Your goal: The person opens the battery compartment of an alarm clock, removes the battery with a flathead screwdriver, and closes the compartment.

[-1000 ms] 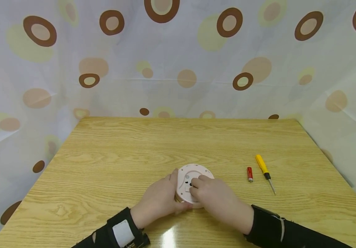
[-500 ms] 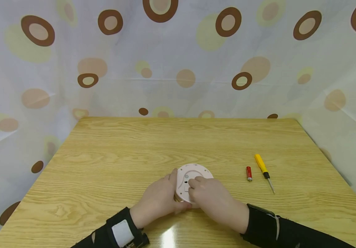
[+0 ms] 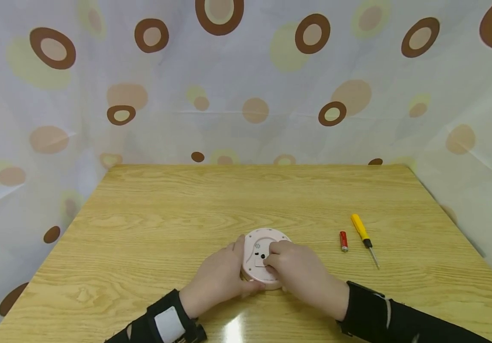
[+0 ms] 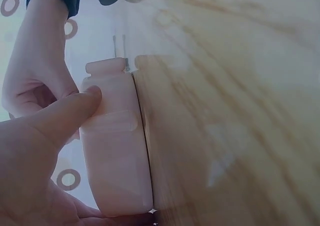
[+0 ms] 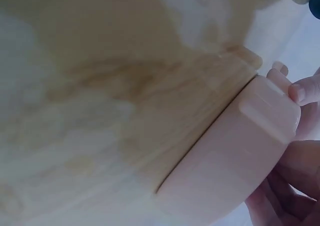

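Both forearms, in black sleeves, converge near the body. Left hand (image 3: pixel 217 278) curled, thumb extended forward along its grasp. Right hand (image 3: pixel 297 274) palm-down, fingertips (image 3: pixel 271 259) bent inward, close beside the left.

Pale pink round plastic device (image 3: pixel 260 257): smooth, matt casing with moulded ridges. Light wooden bench (image 3: pixel 177 219): pronounced grain, lacquered, glossy enough for a glare patch at the near edge. Small red battery (image 3: pixel 343 241): shiny metal-look wrap. Yellow-handled screwdriver (image 3: pixel 364 237) to the right: smooth plastic grip, thin metal shaft. Far behind, white circle-printed cloth backdrop (image 3: pixel 246 85): thin, creased, slightly sheer. Black fabric sleeves (image 3: pixel 383 314), matt.
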Demonstrator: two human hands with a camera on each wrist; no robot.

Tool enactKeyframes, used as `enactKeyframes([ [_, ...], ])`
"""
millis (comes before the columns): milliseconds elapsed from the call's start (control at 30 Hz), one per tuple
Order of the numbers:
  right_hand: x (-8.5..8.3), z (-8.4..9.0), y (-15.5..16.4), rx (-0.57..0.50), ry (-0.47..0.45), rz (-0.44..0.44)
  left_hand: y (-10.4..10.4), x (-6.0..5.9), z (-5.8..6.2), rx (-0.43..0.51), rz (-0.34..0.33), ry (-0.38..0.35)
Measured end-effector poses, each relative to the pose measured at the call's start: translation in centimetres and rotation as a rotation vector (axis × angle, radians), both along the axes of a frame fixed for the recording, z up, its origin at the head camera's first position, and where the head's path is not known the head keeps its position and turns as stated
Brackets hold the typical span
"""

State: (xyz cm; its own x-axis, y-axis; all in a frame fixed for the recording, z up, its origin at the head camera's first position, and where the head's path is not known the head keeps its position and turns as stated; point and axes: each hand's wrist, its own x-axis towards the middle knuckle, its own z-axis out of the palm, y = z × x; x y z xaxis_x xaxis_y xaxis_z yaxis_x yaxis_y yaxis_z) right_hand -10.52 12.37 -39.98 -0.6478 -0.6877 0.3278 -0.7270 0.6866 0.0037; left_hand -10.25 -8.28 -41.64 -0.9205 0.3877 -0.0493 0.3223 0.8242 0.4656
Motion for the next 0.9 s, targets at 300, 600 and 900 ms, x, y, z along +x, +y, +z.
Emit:
enactKeyframes([
  [300,0.09,-0.18,0.16,-0.018,0.106,0.036,-0.03,0.08,0.05,-0.012,0.005,0.000],
  [600,0.21,-0.24,0.09,-0.006,0.155,0.048,-0.03,0.02,-0.04,-0.010,0.003,0.002],
  [900,0.54,-0.20,-0.36,0.050,0.231,0.021,-0.07,0.03,-0.14,-0.006,-0.003,0.021],
])
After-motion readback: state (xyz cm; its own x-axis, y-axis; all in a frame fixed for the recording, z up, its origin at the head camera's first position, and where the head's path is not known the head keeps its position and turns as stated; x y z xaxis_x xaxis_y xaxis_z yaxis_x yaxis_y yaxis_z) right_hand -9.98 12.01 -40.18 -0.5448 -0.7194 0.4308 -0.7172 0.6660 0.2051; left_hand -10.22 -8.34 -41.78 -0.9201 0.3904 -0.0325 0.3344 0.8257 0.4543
